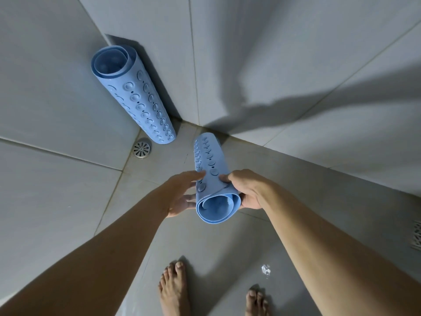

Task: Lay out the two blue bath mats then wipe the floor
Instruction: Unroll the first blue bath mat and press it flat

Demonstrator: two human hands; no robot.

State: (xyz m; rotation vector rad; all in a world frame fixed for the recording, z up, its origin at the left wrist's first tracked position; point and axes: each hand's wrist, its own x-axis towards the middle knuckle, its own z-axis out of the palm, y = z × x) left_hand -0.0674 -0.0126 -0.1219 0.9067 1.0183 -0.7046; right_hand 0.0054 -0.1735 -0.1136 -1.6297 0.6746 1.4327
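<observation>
Two blue bath mats with suction cups are rolled into tubes. One rolled mat stands upright in the tiled corner, leaning against the wall. The second rolled mat is upright between my hands, its open top end toward me and its far end near the floor. My right hand grips the roll's right side, thumb on the loose outer edge. On the left side, my left hand has its fingers spread against the roll.
A round metal floor drain sits by the base of the standing mat. A square drain grate is at the right edge. My bare feet stand on the grey tile floor, with a small wet patch nearby.
</observation>
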